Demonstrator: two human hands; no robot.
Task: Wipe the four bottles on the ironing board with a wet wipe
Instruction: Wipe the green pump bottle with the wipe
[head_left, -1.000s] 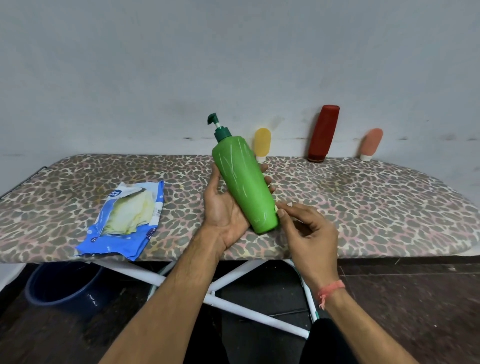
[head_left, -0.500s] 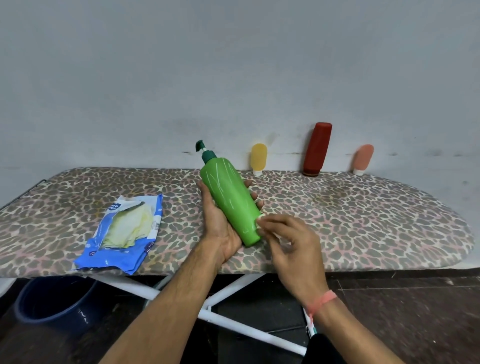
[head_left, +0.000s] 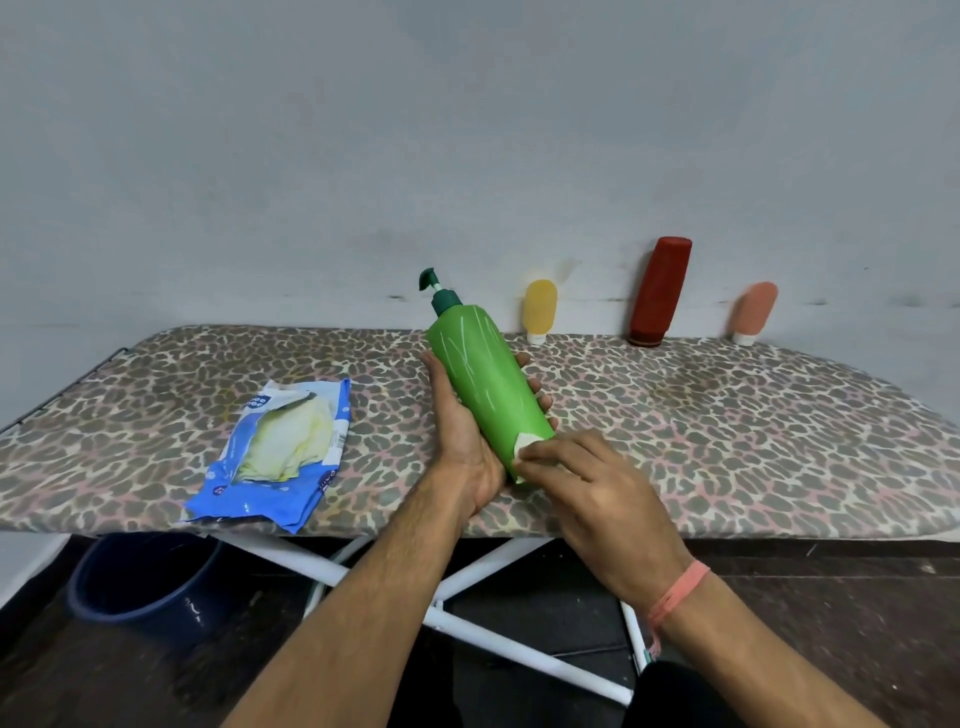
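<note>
The left hand (head_left: 462, 441) cradles a green pump bottle (head_left: 485, 387) from beneath, thumb on its left side and fingertips curling round the right; the bottle tilts with its dark green pump (head_left: 439, 293) toward the wall, above the ironing board (head_left: 727, 447). The right hand (head_left: 597, 499), a pink thread at its wrist, pinches a small white wet wipe (head_left: 523, 446) against the bottle's lower end. Along the board's far edge, leaning on the wall, stand a yellow bottle (head_left: 539, 310), a red bottle (head_left: 660, 291) and a pink bottle (head_left: 754, 313), each cap-down and well apart from its neighbours. To the left lies a blue wipes packet (head_left: 275, 457), torn open, pale folded wipes showing inside. Under the board's left end sits a dark blue bucket (head_left: 140, 587); its contents cannot be made out.
</note>
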